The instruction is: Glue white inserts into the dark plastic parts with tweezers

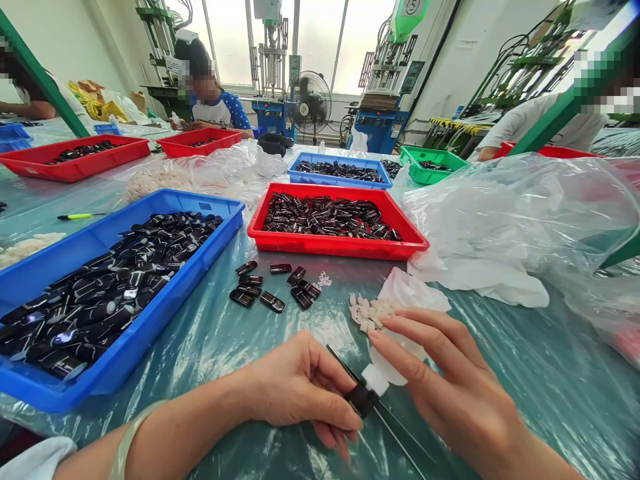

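Between the thumb and fingers of my left hand (305, 387) is a small black part (362, 399). A white block-like piece (375, 380) touches its upper edge. Thin dark metal rods (400, 437) run diagonally past the black part; what they belong to is partly hidden. My right hand (450, 380) has its fingers stretched out and apart, over a translucent white object (395, 360) lying on the table. Its fingertips are beside a small pile of cream-coloured pieces (367, 312). Several glossy black parts (273, 302) lie loose beyond my left hand.
A blue tray (200, 267) of black parts stands at left, a red tray (340, 247) of them ahead. Clear plastic bags (520, 207) lie at right. More trays stand farther back. A person (215, 107) sits across the table, near a fan (310, 103).
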Motion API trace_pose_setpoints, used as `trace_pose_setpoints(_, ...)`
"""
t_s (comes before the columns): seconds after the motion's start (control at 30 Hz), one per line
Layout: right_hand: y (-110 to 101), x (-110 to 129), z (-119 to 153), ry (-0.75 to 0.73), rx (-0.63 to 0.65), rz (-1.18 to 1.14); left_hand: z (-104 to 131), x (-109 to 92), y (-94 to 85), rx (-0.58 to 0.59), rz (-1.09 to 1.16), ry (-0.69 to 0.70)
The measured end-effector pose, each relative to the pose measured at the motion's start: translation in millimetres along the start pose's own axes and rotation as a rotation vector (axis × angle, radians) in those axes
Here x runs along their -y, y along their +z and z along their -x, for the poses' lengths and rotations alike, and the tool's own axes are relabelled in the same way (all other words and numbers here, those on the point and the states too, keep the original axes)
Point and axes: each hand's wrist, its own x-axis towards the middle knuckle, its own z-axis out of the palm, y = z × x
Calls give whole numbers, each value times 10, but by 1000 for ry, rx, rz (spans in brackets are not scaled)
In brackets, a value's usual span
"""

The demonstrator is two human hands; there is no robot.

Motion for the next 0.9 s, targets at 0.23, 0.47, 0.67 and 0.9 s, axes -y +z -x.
trace_pose_setpoints(0.23, -36, -59, 39, -34, 45, -66, 21, -19, 1, -17, 10, -3)
trace_pose_setpoints(0.47, 1, -64, -21, 44, -26, -65, 13, -6, -8, -28, 20, 20)
trace_pose_setpoints(0.67, 7, -97, -61, 177, -35, -175, 7, 29, -21, 2, 59, 66)
trace_pose_setpoints(0.9, 33, -69, 3, 389, -39, -292, 2, 27, -21, -16, 89, 90)
